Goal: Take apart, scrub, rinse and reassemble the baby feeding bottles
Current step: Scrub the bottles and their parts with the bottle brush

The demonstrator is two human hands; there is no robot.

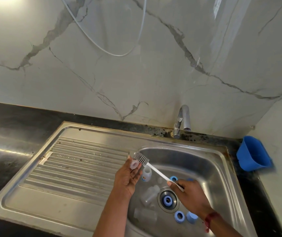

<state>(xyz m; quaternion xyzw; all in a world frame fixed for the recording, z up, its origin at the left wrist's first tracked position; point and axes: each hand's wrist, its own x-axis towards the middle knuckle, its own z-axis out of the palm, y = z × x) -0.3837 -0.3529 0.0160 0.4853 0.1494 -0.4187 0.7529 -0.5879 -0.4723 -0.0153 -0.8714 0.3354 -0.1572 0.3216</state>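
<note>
My left hand (pixel 128 178) holds a clear silicone teat (pixel 134 164) at its fingertips over the left rim of the sink basin (pixel 210 166). My right hand (pixel 190 195) grips the white handle of a bottle brush (pixel 142 159), whose bristle head touches the teat. In the basin lie clear bottle bodies: one upright with a printed label (pixel 146 174), one on its side (pixel 150 194), another near the front (pixel 145 215). Blue screw rings rest on the drain (pixel 167 200), in front of it (pixel 179 216) and behind my right thumb (pixel 173 178). A blue cap (pixel 192 217) lies beside the front ring.
A chrome tap (pixel 183 120) stands behind the basin, with no water running. The ribbed steel drainboard (pixel 72 168) spreads to the left, with black countertop (pixel 5 142) beyond. A blue plastic tub (pixel 254 153) leans in the right corner. A white hose (pixel 113 48) hangs on the marble wall.
</note>
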